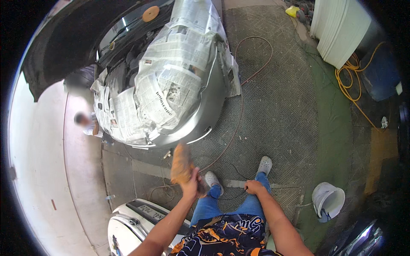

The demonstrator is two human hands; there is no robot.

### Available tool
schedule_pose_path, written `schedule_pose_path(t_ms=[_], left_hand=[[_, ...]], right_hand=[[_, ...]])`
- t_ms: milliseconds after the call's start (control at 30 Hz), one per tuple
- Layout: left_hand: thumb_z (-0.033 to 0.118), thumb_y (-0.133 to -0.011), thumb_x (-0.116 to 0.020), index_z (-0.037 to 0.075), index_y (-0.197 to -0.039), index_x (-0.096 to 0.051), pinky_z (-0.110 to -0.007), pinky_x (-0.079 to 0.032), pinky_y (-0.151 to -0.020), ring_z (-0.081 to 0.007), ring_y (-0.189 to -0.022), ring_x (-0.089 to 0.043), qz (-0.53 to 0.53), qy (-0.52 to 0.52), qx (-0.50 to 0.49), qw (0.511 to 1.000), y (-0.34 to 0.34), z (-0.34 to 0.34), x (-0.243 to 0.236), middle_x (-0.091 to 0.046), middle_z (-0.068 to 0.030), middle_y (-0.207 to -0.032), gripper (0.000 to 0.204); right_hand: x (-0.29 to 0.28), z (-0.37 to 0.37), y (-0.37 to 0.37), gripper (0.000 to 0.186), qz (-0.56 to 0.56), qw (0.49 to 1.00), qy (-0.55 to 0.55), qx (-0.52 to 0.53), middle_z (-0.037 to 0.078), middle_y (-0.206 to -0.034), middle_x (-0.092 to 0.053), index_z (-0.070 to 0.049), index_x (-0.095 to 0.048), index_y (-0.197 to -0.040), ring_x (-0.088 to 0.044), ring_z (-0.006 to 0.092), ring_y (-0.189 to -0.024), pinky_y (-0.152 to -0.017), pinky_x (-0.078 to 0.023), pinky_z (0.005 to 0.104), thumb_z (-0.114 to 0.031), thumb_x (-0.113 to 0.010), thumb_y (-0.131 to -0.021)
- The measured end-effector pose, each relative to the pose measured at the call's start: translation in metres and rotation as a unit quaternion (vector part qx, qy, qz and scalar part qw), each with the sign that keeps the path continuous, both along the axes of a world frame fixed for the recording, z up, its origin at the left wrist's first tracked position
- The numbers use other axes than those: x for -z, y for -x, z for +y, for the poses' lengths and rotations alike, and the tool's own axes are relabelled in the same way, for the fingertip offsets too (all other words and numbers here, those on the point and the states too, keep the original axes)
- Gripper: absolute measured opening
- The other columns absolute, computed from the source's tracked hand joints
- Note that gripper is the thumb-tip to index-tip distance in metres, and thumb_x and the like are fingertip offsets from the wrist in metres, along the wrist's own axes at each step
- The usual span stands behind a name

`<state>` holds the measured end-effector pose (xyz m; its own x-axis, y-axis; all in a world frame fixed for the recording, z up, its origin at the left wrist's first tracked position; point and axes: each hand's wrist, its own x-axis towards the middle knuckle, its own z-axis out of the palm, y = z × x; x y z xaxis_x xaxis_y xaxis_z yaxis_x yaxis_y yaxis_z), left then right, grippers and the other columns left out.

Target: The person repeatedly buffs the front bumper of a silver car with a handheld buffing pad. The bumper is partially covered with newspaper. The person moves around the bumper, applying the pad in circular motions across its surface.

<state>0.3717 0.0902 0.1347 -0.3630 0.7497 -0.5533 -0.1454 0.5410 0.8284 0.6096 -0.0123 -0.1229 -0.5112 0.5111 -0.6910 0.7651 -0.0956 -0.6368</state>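
My left hand [191,184] is raised in front of me and grips an orange-brown cloth [181,164], which sticks up from the fist and is blurred. My right hand [253,187] hangs lower with its fingers curled, near my right knee, and nothing shows in it. Ahead stands the silver front end of a car [205,113], its upper parts masked with newspaper [171,81] and its bonnet [64,47] raised. The cloth is just short of the bumper's lower edge. My two light clogs [265,164] stand on the patterned floor mat.
A reddish air hose [239,106] snakes across the mat [282,106] to the car. A white bucket [328,199] lies at the right, white panels [341,30] and a yellow cable [348,81] at the far right. Another person [85,121] crouches left of the car. A white car part [136,219] lies at lower left.
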Motion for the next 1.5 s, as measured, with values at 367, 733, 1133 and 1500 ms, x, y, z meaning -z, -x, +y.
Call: schedule_pose_path(t_ms=[367,733,1133,1500], left_hand=[[0.006,-0.087,-0.071,0.009,-0.099,-0.055,-0.028,-0.047,-0.047,-0.0145,-0.051,-0.056,0.056,-0.322,0.11,0.939,-0.264,0.285,0.02,-0.056,-0.0021,-0.066,0.02],[0.015,-0.084,-0.073,0.001,-0.107,-0.064,-0.037,-0.053,-0.081,-0.0265,-0.092,-0.069,0.421,-0.288,0.289,0.81,-0.203,0.217,0.256,-0.07,-0.0108,-0.1,0.028],[0.022,-0.081,-0.072,0.0,-0.109,-0.063,-0.042,-0.052,-0.079,-0.0334,-0.088,-0.068,0.495,0.111,0.225,0.832,-0.124,0.095,0.353,-0.07,-0.016,-0.096,0.037],[0.021,-0.095,-0.062,0.009,-0.073,-0.057,-0.029,-0.043,-0.055,-0.0119,-0.058,-0.054,0.331,-0.317,0.346,0.819,-0.215,0.278,0.095,-0.055,-0.0015,-0.066,0.026]], right_hand=[[0.038,-0.032,-0.066,0.034,0.159,0.909,0.032,0.385,0.012,-0.094,-0.07,-0.006,-0.067,-0.098,-0.068,0.029,-0.089,-0.076,-0.052,0.0378,-0.036,-0.078,-0.083],[0.076,-0.079,-0.068,0.023,0.074,0.885,-0.017,0.46,0.012,-0.099,-0.066,-0.007,-0.065,-0.092,-0.065,0.0356,-0.09,-0.082,-0.046,0.0485,-0.027,-0.073,-0.086],[0.08,-0.074,-0.071,0.021,0.056,0.911,0.082,0.401,0.009,-0.112,-0.063,-0.008,-0.064,-0.101,-0.061,0.0323,-0.105,-0.095,-0.044,0.0466,-0.019,-0.073,-0.085],[0.097,-0.076,-0.049,0.023,0.093,0.859,0.001,0.504,0.016,-0.1,-0.066,-0.005,-0.06,-0.104,-0.064,0.0398,-0.091,-0.078,-0.048,0.0524,-0.024,-0.066,-0.091]])
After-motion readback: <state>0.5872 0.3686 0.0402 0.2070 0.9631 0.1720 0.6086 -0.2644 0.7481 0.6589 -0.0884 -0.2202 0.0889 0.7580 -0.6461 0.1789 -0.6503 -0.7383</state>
